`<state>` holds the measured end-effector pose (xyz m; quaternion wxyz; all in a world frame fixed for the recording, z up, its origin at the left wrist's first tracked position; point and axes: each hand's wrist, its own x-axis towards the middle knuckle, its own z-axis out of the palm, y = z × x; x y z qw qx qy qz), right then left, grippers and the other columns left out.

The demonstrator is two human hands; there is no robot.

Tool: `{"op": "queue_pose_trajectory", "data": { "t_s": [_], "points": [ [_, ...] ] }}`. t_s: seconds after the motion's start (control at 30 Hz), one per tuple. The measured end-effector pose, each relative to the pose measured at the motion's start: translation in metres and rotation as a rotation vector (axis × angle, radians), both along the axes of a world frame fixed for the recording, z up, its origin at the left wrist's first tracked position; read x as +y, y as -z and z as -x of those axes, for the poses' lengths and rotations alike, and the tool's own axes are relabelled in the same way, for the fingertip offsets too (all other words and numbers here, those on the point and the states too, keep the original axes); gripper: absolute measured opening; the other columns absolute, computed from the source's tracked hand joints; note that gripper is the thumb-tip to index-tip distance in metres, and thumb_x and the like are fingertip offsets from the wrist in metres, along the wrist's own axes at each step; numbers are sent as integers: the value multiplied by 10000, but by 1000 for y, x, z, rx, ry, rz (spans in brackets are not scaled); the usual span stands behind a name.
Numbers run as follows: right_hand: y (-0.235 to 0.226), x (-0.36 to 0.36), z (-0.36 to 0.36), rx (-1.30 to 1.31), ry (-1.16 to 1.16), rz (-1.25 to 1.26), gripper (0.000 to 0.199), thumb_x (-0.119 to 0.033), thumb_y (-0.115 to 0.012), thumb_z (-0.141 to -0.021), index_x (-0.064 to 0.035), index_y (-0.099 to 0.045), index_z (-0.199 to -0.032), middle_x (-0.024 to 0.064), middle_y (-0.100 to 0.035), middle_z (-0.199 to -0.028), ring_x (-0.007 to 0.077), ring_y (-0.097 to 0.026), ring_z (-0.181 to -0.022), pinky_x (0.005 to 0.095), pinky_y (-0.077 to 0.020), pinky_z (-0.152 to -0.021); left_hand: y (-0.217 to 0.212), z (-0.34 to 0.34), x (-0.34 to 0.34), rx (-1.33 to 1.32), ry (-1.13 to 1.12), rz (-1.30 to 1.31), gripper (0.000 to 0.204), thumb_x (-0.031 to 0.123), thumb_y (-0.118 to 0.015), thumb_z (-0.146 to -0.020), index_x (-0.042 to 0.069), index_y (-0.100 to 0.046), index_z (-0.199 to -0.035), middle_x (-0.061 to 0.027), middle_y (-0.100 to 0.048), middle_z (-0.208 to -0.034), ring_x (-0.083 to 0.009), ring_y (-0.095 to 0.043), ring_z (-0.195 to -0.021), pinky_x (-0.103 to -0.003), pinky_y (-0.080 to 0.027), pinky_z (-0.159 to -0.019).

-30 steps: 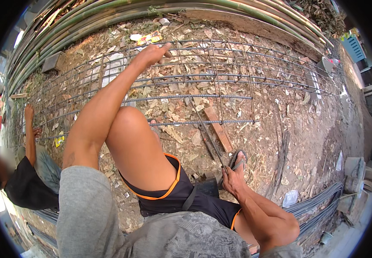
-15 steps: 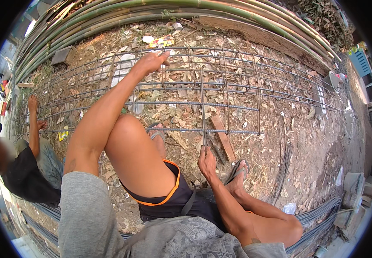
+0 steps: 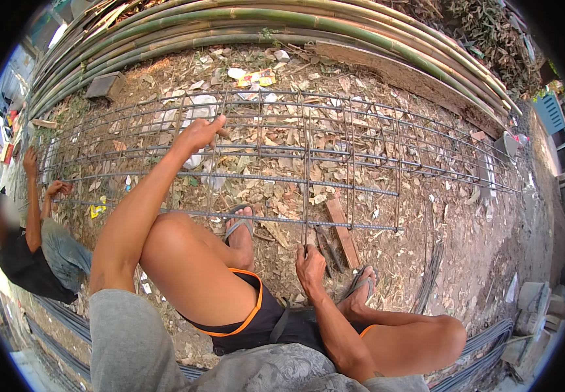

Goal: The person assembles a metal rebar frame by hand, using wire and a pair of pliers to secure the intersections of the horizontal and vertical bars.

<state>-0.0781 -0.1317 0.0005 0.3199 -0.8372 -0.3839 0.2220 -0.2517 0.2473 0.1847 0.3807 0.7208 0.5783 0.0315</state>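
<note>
A long rebar cage [image 3: 354, 189] of ribbed bars and thin square stirrups lies across the ground before me. My left hand [image 3: 199, 136] is at its far upper bars, fingers curled around a thin stirrup [image 3: 212, 171], partly hidden by the hand. Nearer to me, my right hand [image 3: 310, 266] is closed on the lower end of a thin steel rod [image 3: 306, 202], which runs up across the cage bars. Beside that hand, a dark pair of long-handled pincers [image 3: 328, 249] lies on the ground against a short wooden block [image 3: 342, 232].
Green bamboo poles [image 3: 243, 26] and a long plank [image 3: 413, 75] border the far side. Another person [image 3: 41, 255] crouches at the cage's left end, hands at its bars. Bundled steel bars [image 3: 485, 346] lie at right. A concrete block [image 3: 105, 86] sits far left.
My left hand has moved left, and the stirrup at it has shifted left along the cage. My right hand keeps hold of the rod. The whole view has tilted slightly, with the cage lower.
</note>
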Motion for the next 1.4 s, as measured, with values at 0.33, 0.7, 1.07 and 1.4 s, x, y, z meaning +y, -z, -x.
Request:
{"op": "queue_pose_trajectory", "data": {
  "t_s": [0.33,0.7,1.07,1.4],
  "points": [
    [-14,54,-30,-248,-76,35,355,-307,-673,-948,1,-545,-829,224,-643,-715,471,-618,-666,528,-462,-577,4,4,1,-17,26,22,640,635,-426,-981,112,-779,-1092,-41,-571,-592,-150,-488,-525,-377,-419,-560],
    [3,40,-21,15,2,-119,219,-105,-710,-881,10,-569,-1003,257,-683,-822,459,-671,-770,511,-515,-655,5,1,1,36,56,-4,650,670,-446,-956,131,-792,-1064,-76,-615,-619,-213,-641,-743,-427,-493,-776],
    [-3,54,-44,-102,7,-162,205,-172,-729,-891,-13,-637,-982,259,-638,-686,435,-655,-652,480,-491,-565,6,-2,0,60,48,39,652,671,-446,-954,128,-784,-1080,-112,-633,-660,-235,-660,-814,-438,-490,-839],
    [-8,56,-33,-168,-70,13,418,-175,-608,-957,-178,-595,-1375,257,-645,-721,428,-644,-624,512,-496,-585,15,-1,6,52,112,15,700,711,-421,-946,130,-775,-1112,-12,-544,-594,-113,-410,-457,-310,-329,-432]
  ]
}}
